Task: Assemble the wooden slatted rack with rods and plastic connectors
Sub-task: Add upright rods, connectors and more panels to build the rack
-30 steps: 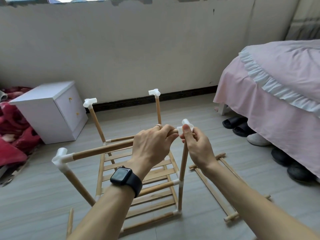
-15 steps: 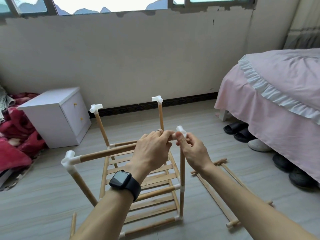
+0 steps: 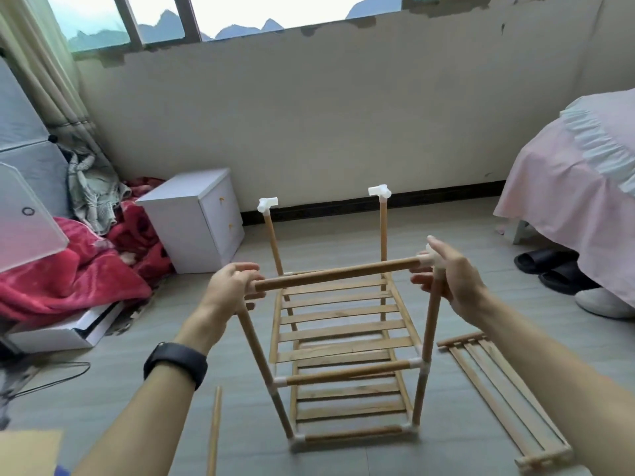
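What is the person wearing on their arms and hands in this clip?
Both forearms are bare, no sleeves in view. The left hand and right hand are ungloved. A plain black wrist strap circles the left wrist; the right wrist carries nothing.

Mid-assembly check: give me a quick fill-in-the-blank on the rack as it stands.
The left hand grips the ___ end of the top rod. Each back post is topped by a ___ connector. Beside the rack, on its ___, a spare slatted panel lies on the floor.
Missing words: left; white; right.
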A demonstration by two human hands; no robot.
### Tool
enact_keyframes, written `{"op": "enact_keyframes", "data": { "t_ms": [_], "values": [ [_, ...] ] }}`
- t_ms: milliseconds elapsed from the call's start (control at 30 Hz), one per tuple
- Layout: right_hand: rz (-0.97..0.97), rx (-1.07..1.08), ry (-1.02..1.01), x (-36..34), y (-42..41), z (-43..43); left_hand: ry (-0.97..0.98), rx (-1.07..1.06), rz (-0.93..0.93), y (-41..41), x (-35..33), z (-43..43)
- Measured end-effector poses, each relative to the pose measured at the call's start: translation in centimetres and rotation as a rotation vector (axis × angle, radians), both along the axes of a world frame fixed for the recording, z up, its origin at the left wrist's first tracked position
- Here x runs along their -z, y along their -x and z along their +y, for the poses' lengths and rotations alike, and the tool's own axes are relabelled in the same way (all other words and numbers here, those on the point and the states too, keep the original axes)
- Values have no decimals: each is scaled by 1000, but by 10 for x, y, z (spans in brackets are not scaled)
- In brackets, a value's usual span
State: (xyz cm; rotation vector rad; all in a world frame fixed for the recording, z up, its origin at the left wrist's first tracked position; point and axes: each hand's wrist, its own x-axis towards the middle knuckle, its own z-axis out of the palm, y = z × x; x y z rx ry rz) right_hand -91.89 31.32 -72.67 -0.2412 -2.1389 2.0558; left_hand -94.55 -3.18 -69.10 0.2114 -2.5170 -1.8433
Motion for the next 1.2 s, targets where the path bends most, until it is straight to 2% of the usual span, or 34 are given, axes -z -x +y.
{"op": "enact_keyframes", "data": {
  "t_ms": [100, 333, 600, 667, 767, 867, 1000, 1133, 1200],
  "values": [
    [80, 47, -16, 8, 2, -10, -108, -34, 43, 4, 9, 4],
    [150, 147, -19, 19, 1, -21, 85, -118, 106, 23, 15, 6],
    [125, 181, -61, 16, 2, -25, 136, -113, 80, 23, 5, 10],
    [105, 204, -130, 13, 11, -22, 141, -76, 74, 17, 5, 11],
    [-1, 288, -379, 5, 32, -20, 136, -29, 81, -2, 7, 12],
    [-203, 386, -566, -8, 49, -21, 40, 92, 41, -29, 6, 22],
    [-311, 306, -594, -18, 58, -31, -8, 319, -36, -61, -1, 44],
    [-116, 68, -389, -17, 21, -56, 246, 690, -127, -74, -15, 53],
    [20, -13, -292, -18, -20, -71, 317, 770, -108, -66, -20, 48]
  ]
}}
